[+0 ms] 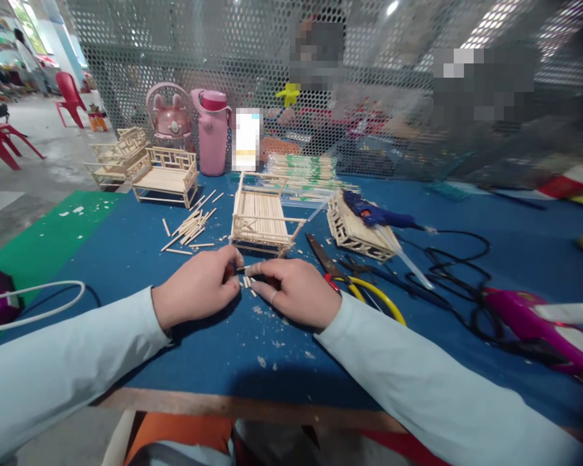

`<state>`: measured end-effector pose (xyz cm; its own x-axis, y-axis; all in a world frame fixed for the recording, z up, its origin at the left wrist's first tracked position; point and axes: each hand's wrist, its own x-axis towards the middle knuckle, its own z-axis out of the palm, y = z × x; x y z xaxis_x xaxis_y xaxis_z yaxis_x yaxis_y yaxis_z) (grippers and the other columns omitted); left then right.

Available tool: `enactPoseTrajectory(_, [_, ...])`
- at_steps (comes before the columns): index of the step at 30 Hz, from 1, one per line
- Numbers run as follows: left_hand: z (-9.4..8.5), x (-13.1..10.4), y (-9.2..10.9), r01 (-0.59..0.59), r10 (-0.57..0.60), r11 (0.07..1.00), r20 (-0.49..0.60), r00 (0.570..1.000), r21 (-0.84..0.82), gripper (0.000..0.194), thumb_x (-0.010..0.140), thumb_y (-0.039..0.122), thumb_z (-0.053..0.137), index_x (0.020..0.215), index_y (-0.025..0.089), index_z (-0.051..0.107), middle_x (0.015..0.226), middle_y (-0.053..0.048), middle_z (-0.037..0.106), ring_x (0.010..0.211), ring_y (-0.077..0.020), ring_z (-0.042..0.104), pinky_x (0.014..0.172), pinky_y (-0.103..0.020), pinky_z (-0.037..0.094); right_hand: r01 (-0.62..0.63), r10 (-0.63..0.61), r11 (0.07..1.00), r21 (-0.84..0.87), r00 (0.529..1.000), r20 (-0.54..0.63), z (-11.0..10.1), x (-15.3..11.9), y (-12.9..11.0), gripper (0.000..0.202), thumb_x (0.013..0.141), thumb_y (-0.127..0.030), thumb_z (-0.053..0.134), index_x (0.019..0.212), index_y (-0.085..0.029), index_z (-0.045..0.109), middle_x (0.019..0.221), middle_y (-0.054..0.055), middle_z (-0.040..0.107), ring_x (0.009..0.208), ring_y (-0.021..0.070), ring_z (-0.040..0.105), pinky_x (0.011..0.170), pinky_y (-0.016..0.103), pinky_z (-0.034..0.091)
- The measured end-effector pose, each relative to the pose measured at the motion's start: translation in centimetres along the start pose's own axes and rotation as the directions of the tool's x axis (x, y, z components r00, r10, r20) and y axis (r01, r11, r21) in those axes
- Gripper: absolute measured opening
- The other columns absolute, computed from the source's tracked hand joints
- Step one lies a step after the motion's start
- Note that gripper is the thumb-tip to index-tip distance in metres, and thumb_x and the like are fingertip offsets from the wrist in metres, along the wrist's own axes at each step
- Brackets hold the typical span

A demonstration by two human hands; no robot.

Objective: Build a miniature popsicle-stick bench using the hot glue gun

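Note:
My left hand (201, 285) is closed, thumb and fingers bent together over the blue table; whatever sits between them is hidden. Facing it, my right hand (296, 290) pinches a short wooden stick (243, 267), which shows in the gap between the two hands. A few short stick pieces (247, 282) lie on the table just below the fingertips. Directly behind the hands stands a small bench frame (261, 213) built from thin wooden sticks, with a slatted seat and rails. To its left is a loose pile of cut sticks (190, 225).
Scissors with yellow handles (376, 294) and pliers (357, 265) lie right of my hands. A blue glue gun (381, 212) rests on another stick model (354, 230), its black cord trailing right. Finished stick benches (165, 178), a pink bottle (212, 139) and bundled sticks (301, 169) stand before the perforated metal screen (175, 39).

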<state>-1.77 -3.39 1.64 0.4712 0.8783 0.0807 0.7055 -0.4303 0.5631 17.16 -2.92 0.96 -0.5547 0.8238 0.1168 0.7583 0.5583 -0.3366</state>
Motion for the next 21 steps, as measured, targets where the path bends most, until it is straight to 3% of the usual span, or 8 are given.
enactPoseTrajectory(8, [0.64,-0.04,-0.19,-0.023,0.023,0.999,-0.019,1.000,-0.049,0.020,0.074,0.007,0.044,0.089,0.018,0.051,0.083,-0.004,0.063,0.077,-0.0186,0.058,0.072,-0.032,0.044,-0.084,0.086,0.996,-0.036,0.996,0.034,-0.19,0.21,-0.53,0.024,0.082,-0.032,0.055,0.099,-0.024,0.070,0.063,0.000,0.063,0.058,0.0135,0.052,0.055,0.025,0.028])
enactPoseTrajectory(15, [0.66,-0.17,-0.06,0.003,-0.007,0.997,-0.044,0.999,-0.073,0.021,0.073,0.004,0.043,0.087,0.018,0.051,0.083,-0.004,0.064,0.077,-0.0195,0.059,0.073,-0.033,0.044,-0.146,0.146,0.984,0.104,0.989,0.008,0.00,0.29,-0.09,0.020,0.078,-0.031,0.061,0.096,-0.024,0.069,0.051,-0.006,0.050,0.050,0.0094,0.042,0.054,0.024,0.025])
enactPoseTrajectory(21, [0.77,-0.18,-0.04,-0.001,-0.005,0.994,-0.050,0.999,-0.109,0.024,0.072,0.002,0.042,0.089,0.017,0.052,0.082,-0.004,0.064,0.077,-0.0182,0.059,0.074,-0.032,0.044,-0.103,0.120,0.963,0.250,0.991,-0.054,0.30,0.26,0.31,0.008,0.076,-0.025,0.062,0.080,-0.018,0.066,0.049,-0.008,0.042,0.049,0.0078,0.038,0.054,0.022,0.028])
